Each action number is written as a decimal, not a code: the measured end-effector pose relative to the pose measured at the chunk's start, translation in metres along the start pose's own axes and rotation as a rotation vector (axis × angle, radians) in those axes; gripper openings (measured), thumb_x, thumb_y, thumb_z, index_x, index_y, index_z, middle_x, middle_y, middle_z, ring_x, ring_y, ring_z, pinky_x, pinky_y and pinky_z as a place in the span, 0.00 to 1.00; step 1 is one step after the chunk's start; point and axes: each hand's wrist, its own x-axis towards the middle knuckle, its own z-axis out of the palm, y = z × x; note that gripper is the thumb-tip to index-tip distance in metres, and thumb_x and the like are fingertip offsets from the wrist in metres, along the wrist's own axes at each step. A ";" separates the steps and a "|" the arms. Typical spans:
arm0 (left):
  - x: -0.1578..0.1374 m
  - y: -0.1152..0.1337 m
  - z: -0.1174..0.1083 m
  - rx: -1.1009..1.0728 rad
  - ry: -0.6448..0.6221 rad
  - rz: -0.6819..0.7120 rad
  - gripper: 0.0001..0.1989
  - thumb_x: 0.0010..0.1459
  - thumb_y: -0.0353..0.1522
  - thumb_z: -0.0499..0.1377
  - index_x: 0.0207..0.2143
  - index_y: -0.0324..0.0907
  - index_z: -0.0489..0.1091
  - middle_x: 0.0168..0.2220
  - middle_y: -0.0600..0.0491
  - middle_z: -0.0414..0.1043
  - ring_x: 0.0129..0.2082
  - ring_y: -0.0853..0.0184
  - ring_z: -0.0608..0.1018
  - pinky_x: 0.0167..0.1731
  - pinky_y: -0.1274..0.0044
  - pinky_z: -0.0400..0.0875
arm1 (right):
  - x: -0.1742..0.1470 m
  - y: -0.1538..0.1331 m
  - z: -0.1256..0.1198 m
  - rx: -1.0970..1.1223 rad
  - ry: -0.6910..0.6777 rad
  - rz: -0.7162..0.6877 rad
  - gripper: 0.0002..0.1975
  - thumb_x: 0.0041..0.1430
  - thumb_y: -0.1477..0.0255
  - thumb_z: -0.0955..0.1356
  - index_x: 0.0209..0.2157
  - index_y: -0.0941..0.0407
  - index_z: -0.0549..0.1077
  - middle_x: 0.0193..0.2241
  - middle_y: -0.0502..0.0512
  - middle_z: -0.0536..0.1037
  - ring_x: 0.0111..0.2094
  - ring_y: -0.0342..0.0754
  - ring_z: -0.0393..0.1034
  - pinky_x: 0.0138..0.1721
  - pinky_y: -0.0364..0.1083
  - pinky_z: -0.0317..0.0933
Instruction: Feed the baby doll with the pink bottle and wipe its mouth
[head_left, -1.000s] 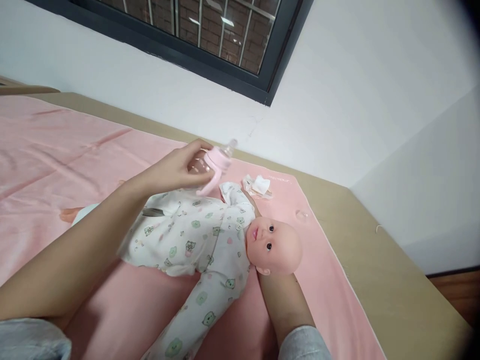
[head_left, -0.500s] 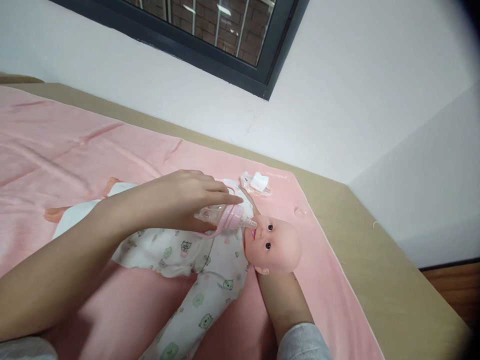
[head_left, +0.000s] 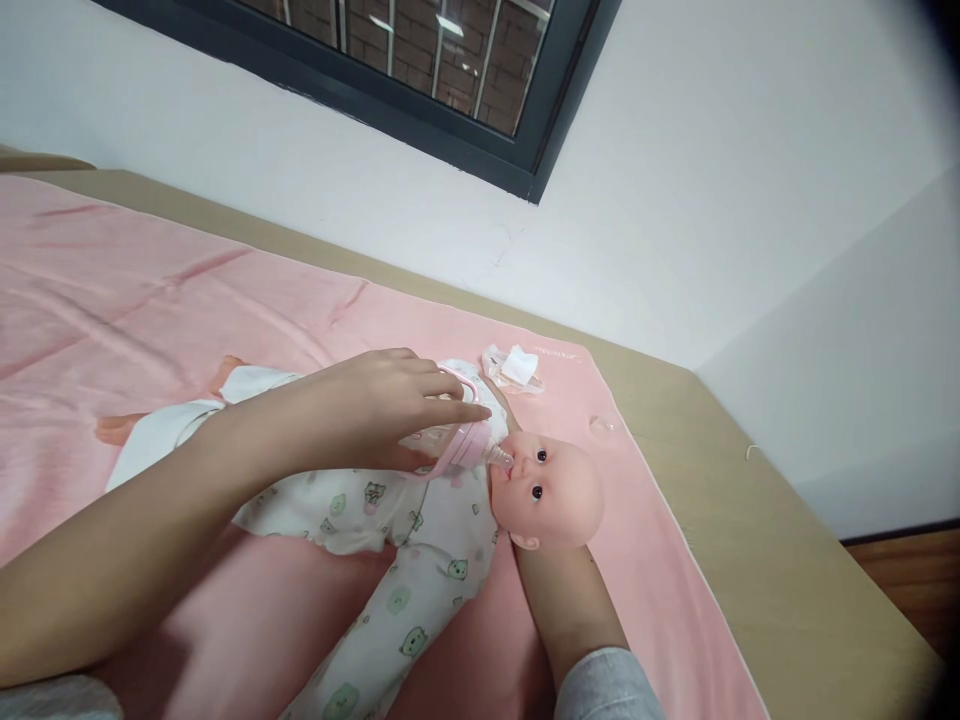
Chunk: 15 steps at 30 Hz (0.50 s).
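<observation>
A baby doll point(head_left: 555, 490) lies on its back in a white suit point(head_left: 390, 505) printed with green animals, its head toward the right. My left hand point(head_left: 397, 405) is wrapped round a clear baby bottle point(head_left: 457, 447) with a pink collar and pink handles. The bottle lies tilted over the doll's chest, its clear nipple point(head_left: 499, 456) at the doll's mouth. From the lower right, my right forearm point(head_left: 570, 600) passes beneath the doll's head and neck. My right hand's fingers are hidden behind the doll.
Under the doll spreads a pink blanket point(head_left: 660, 590) on a tan surface point(head_left: 765, 540). A clear plastic wrapper with a white piece point(head_left: 519, 366) lies beyond the doll's shoulder, and a small clear dome-like thing point(head_left: 601, 425) beyond its head. Behind are a white wall and a dark-framed window point(head_left: 487, 165).
My left hand has shifted slightly right and down, tipping the bottle so that its nipple sits closer against the doll's mouth. The right forearm stays in place.
</observation>
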 end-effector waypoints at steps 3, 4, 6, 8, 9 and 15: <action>0.001 0.001 0.001 0.066 -0.020 0.016 0.32 0.47 0.32 0.66 0.56 0.63 0.71 0.50 0.54 0.77 0.48 0.50 0.77 0.48 0.64 0.65 | -0.009 -0.001 0.001 -0.035 -0.145 0.102 0.18 0.25 0.82 0.78 0.25 0.55 0.81 0.32 0.53 0.82 0.34 0.60 0.80 0.37 0.56 0.74; 0.001 0.001 0.001 0.085 -0.022 0.022 0.32 0.47 0.32 0.66 0.56 0.63 0.70 0.50 0.53 0.77 0.48 0.50 0.77 0.48 0.64 0.65 | -0.010 -0.001 0.001 -0.022 -0.086 0.063 0.18 0.25 0.83 0.78 0.24 0.54 0.80 0.31 0.51 0.82 0.33 0.58 0.80 0.36 0.54 0.74; 0.001 0.002 0.001 0.113 -0.019 0.038 0.32 0.47 0.32 0.67 0.56 0.62 0.70 0.50 0.53 0.77 0.48 0.51 0.77 0.47 0.65 0.66 | -0.009 -0.001 0.000 -0.056 -0.102 0.030 0.17 0.28 0.83 0.78 0.24 0.52 0.80 0.30 0.49 0.81 0.33 0.55 0.80 0.36 0.51 0.75; 0.001 0.004 0.000 0.163 -0.027 0.048 0.32 0.48 0.32 0.67 0.57 0.60 0.70 0.50 0.53 0.77 0.48 0.52 0.77 0.47 0.66 0.66 | -0.007 -0.002 -0.001 -0.154 -0.264 0.107 0.12 0.37 0.80 0.77 0.28 0.53 0.81 0.32 0.52 0.82 0.37 0.58 0.80 0.41 0.54 0.75; 0.001 0.005 -0.001 0.203 -0.042 0.055 0.31 0.50 0.32 0.67 0.57 0.58 0.69 0.51 0.53 0.76 0.48 0.53 0.77 0.47 0.67 0.66 | -0.007 -0.002 -0.003 -0.194 -0.338 0.150 0.09 0.42 0.77 0.76 0.29 0.55 0.82 0.34 0.55 0.82 0.39 0.61 0.80 0.43 0.57 0.74; -0.001 0.012 -0.006 0.390 -0.105 0.098 0.30 0.56 0.33 0.66 0.61 0.50 0.66 0.53 0.51 0.75 0.49 0.56 0.77 0.47 0.67 0.68 | -0.019 0.000 -0.009 -0.113 -0.364 0.064 0.08 0.42 0.80 0.76 0.28 0.55 0.82 0.27 0.54 0.81 0.46 0.67 0.77 0.53 0.62 0.67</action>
